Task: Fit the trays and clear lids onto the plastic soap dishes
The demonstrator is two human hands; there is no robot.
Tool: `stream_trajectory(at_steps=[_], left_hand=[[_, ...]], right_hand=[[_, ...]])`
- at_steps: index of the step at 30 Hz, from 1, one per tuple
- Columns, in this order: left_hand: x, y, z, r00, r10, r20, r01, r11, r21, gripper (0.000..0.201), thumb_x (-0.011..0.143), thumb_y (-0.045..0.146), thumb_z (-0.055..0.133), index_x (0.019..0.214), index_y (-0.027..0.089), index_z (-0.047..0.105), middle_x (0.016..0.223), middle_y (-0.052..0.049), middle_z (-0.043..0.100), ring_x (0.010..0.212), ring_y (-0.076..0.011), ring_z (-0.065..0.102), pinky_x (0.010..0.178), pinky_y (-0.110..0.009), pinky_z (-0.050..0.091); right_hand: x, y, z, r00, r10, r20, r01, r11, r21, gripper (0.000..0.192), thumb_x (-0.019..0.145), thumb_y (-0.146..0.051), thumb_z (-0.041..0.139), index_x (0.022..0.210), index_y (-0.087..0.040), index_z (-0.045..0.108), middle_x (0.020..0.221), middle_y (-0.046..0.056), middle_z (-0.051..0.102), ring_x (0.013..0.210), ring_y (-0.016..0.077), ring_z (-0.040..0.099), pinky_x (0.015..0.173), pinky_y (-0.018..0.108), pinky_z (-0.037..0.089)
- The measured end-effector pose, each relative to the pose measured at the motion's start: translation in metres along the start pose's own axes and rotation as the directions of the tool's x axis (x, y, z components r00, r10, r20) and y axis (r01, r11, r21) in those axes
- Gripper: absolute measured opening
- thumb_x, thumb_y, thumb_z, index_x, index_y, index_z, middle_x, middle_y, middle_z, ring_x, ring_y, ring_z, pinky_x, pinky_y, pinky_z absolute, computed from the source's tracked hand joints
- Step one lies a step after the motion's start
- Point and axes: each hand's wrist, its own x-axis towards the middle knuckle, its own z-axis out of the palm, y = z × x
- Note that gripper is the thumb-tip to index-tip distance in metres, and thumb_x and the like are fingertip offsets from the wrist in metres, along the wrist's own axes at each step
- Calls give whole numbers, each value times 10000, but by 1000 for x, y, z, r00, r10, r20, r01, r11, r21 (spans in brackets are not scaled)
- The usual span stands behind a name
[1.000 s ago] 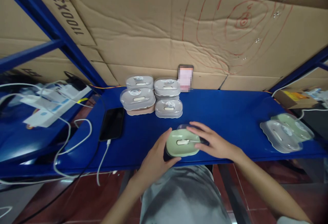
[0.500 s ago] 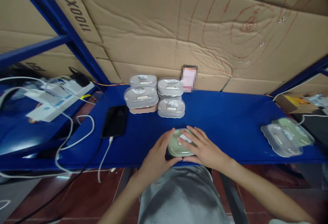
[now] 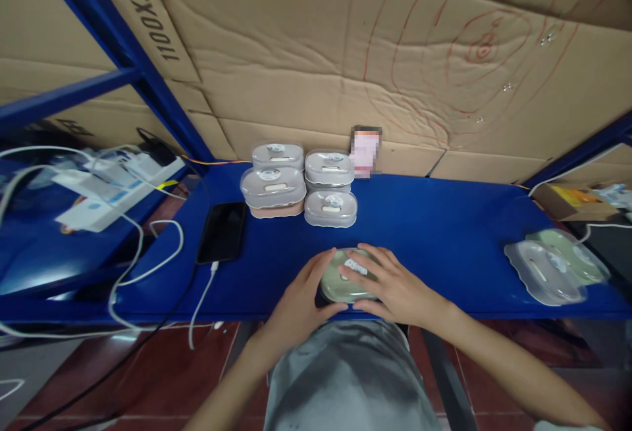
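A green oval lunch box (image 3: 340,283) with a clear lid and a white label rests near the front edge of the blue table, between my two hands. My left hand (image 3: 309,293) is curved around its left end, thumb along the near side and fingers at the far side. Over the right part of the lid lies my right hand (image 3: 388,283), with its fingers spread across the top and its thumb at the near side. The right end of the box is hidden under that hand.
Grey and pink lidded boxes (image 3: 273,187) stand stacked behind, before the cardboard wall (image 3: 276,43). A black phone (image 3: 221,232) with a white cable lies left. On the right are a clear lid (image 3: 546,273) and a green piece (image 3: 582,260). A power strip (image 3: 113,197) sits far left.
Both hands stay on the green lunch box with almost the same hold. The view and the box have shifted only very slightly.
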Motion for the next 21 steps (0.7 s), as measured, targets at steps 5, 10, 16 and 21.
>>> stream_trajectory(at_steps=[5, 10, 16, 21], left_hand=[[-1, -1, 0, 999, -32, 10, 32, 999, -10, 984, 880, 359, 880, 1677, 364, 303, 1681, -99, 482, 1533, -309, 509, 1231, -497, 491], [-1, 4, -4, 994, -87, 62, 90, 995, -51, 1014, 868, 426, 887, 1686, 375, 290, 1698, -85, 456, 1548, -315, 488, 1251, -498, 466], [-2, 5, -4, 995, -78, 66, 80, 996, -37, 958, 898, 420, 857, 1675, 372, 298, 1694, -88, 459, 1545, -317, 489, 1243, -510, 472], [-2, 5, -1, 999, -24, 32, 24, 1000, -8, 982, 933, 416, 823, 1701, 394, 211, 1714, -95, 432, 1562, -325, 469, 1228, -514, 491]], right_hand=[[-1, -2, -2, 1000, 0, 8, 0, 1000, -5, 620, 1087, -494, 577, 1643, -240, 468, 1680, 150, 475, 1545, 402, 415, 1148, 633, 499], [-1, -4, -4, 1000, 8, 22, -8, 1000, -1, 590, 1095, -486, 555, 1636, -261, 483, 1696, 146, 455, 1519, 407, 421, 1072, 610, 536], [-6, -5, 14, 998, -3, -61, 0, 999, -38, 603, 1072, -488, 612, 1619, -255, 506, 1671, 152, 487, 1572, 418, 371, 1145, 666, 491], [-13, 6, 15, 995, -8, -94, 15, 997, 76, 721, 1013, -490, 716, 1644, -248, 462, 1706, 162, 427, 1623, 365, 327, 1236, 589, 468]])
